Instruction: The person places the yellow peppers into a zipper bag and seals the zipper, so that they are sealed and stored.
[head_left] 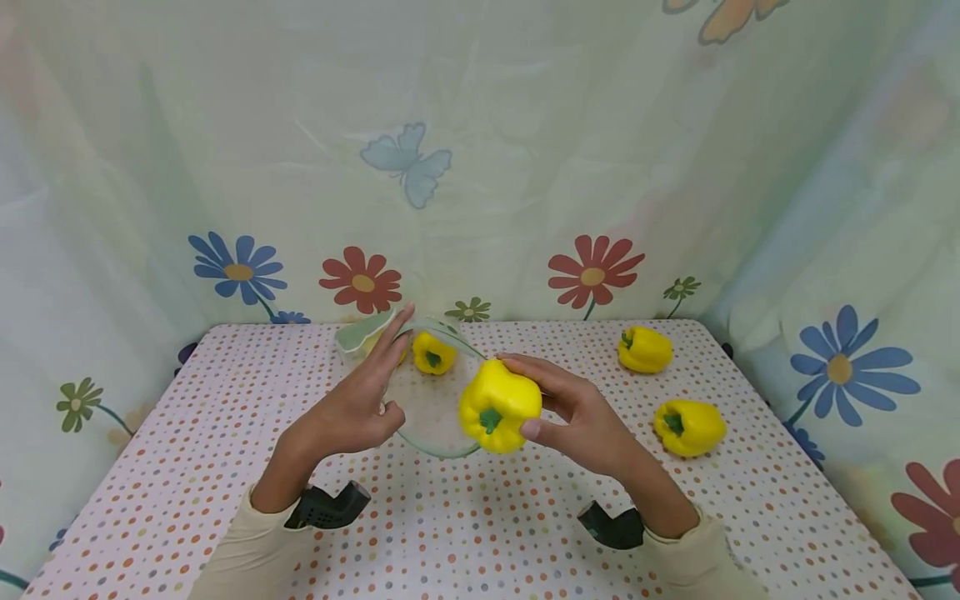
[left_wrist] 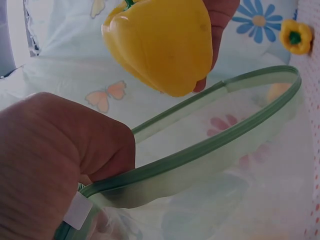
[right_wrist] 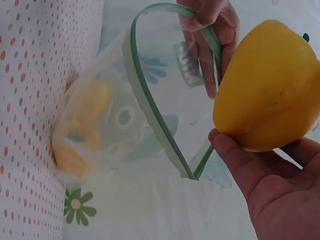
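Observation:
My left hand [head_left: 356, 408] grips the rim of a see-through zip bag [right_wrist: 155, 112] with a green edge, holding its mouth wide. In the left wrist view the thumb bends over the green rim [left_wrist: 210, 150]. Inside the bag, toward its bottom, lie yellow bell peppers [right_wrist: 82, 145], blurred by the plastic. My right hand [head_left: 592, 425] holds another yellow bell pepper [head_left: 502, 396] between thumb and fingers, its green stem facing me in the head view. This pepper is at the right side of the bag's mouth, above the table.
Two more yellow bell peppers, one farther back [head_left: 645, 350] and one nearer [head_left: 690, 427], lie on the right of the dotted table [head_left: 465, 533]. A flowered curtain [head_left: 495, 225] hangs behind the table and along both sides.

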